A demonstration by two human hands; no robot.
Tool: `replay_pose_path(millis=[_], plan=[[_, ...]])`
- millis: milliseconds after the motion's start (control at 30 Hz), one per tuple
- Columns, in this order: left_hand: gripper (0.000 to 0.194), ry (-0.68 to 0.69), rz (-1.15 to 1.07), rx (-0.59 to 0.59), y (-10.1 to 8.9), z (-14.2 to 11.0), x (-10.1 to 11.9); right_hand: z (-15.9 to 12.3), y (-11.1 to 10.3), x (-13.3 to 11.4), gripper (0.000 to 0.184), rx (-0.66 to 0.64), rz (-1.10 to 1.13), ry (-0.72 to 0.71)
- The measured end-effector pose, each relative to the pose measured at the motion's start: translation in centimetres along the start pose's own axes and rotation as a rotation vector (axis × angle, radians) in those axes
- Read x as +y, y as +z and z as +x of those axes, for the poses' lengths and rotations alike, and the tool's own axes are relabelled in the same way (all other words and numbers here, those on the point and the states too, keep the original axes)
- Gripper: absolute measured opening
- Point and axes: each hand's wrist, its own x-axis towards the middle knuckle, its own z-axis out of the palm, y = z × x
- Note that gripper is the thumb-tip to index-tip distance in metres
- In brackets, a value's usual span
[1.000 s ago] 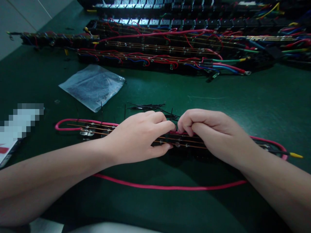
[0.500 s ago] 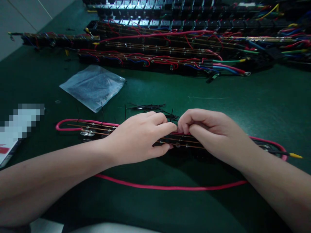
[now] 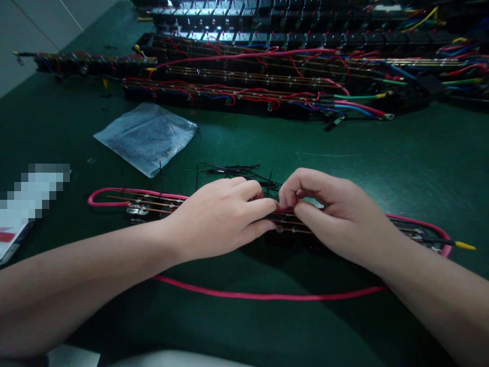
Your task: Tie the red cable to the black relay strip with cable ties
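Note:
A long black strip with copper rods (image 3: 164, 205) lies across the table before me, with a thick red cable (image 3: 100, 190) running along its far edge. My left hand (image 3: 233, 214) grips the strip near its middle, thumb on the near side and fingers over the red cable. Close on its right, my right hand (image 3: 328, 204) pinches at the far edge by the cable; what sits between those fingertips is hidden. Thin black cable ties (image 3: 161, 176) stand up from the strip left of my hands. More loose black cable ties (image 3: 233, 168) lie in a heap just behind it.
Behind the heap lies a clear plastic bag (image 3: 148, 135). Several wired strips (image 3: 229, 92) are stacked across the back of the green table (image 3: 248, 132). A blurred-out white packet (image 3: 34, 199) is at the left. The red cable loops along the near side.
My right hand has risen slightly, its thumb and fingertips shifting a little left. My left thumb has moved up and right along the strip. The strip stays in place.

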Motion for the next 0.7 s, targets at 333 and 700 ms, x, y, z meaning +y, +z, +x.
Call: replay_pose_path(millis=[333,700], plan=[[0.034,0.105,0.273,0.094,0.0,-0.3,-0.4,-0.6,0.6,-1.0,0.011,-0.029,-0.319,-0.133],[0.062,-0.004,0.288,0.169,0.2,-0.6,-0.6,-0.4,-0.4,-1.1,0.028,-0.111,-0.573,-0.226]])
